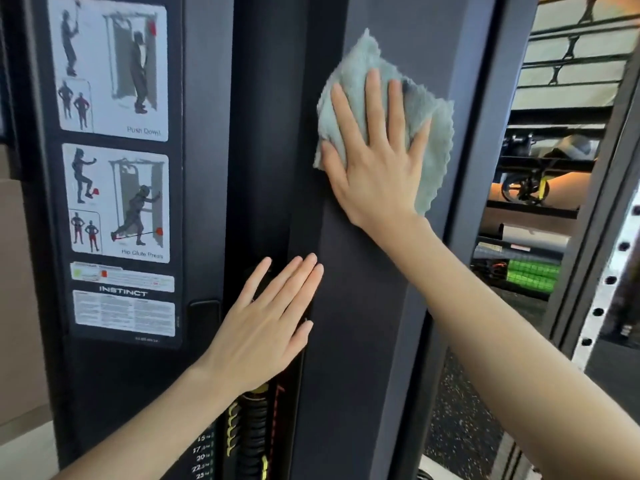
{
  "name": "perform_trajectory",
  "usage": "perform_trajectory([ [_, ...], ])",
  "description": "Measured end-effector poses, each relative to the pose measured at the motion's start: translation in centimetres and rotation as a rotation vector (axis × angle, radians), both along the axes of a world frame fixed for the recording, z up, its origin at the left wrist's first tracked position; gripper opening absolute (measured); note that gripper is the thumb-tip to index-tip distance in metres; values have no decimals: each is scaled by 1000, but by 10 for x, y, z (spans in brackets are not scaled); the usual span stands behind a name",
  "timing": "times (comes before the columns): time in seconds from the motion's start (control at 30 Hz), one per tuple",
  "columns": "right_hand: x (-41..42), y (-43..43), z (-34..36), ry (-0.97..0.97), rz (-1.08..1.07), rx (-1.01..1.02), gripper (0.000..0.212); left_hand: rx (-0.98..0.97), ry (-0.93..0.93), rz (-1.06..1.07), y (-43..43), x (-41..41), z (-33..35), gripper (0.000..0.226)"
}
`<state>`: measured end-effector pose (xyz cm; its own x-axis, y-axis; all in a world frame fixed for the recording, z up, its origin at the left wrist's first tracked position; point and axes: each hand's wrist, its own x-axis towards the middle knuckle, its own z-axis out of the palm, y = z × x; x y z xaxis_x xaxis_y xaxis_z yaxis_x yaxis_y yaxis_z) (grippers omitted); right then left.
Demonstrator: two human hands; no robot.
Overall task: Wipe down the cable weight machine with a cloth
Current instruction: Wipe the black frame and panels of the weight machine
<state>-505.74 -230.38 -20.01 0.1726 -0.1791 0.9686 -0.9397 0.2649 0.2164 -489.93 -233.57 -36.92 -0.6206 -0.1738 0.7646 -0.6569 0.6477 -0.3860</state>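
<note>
Close ahead stands the tall black metal cable weight machine point(360, 306), with a white exercise-instruction placard point(117, 168) on its left column. High on its flat middle panel, toward the right edge, the pale grey-green microfibre cloth point(358, 62) is pressed flat under the right hand point(377, 161), fingers straight and spread. The left hand point(266, 327), fingers straight, rests lower at the panel's left edge, holding nothing.
</note>
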Motion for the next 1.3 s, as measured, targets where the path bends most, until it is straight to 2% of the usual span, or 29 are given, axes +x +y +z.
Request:
perform_trajectory([
  [0.07, 0, 1, 27, -5, -7, 35, 54, 6, 15, 8, 1, -4, 11, 65],
  [0.17, -4, 3, 17, 0, 18, -3, 53, 17, 15, 23, 2, -7, 15, 65],
  [0.37, -24, 17, -112, 33, 57, 2, 49, 94, 14, 55, 8, -4, -13, 65],
  [0.53, -34, 26, -212, 55, 90, 25, 45, 151, -70, 115, 15, 9, -66, 65],
  [0.7, -36, 38, -269, 33, 182, 159, 45, 209, -129, 146, 37, 25, -122, 64],
  [0.83, -16, 53, -290, -3, 373, 428, 47, 378, -188, 215, 64, 56, -137, 61],
  [0.93, 14, 72, -274, -115, 520, 669, 46, 538, -215, 288, 91, 89, -110, 59],
  [1.03, 51, 92, -231, -250, 576, 872, 41, 663, -227, 396, 120, 123, -57, 60],
  [1.17, 96, 117, -140, -353, 680, 1130, 43, 836, -185, 515, 167, 161, 40, 58],
  [1.3, 141, 147, -21, -406, 779, 1325, 45, 924, -144, 581, 213, 194, 147, 58],
])
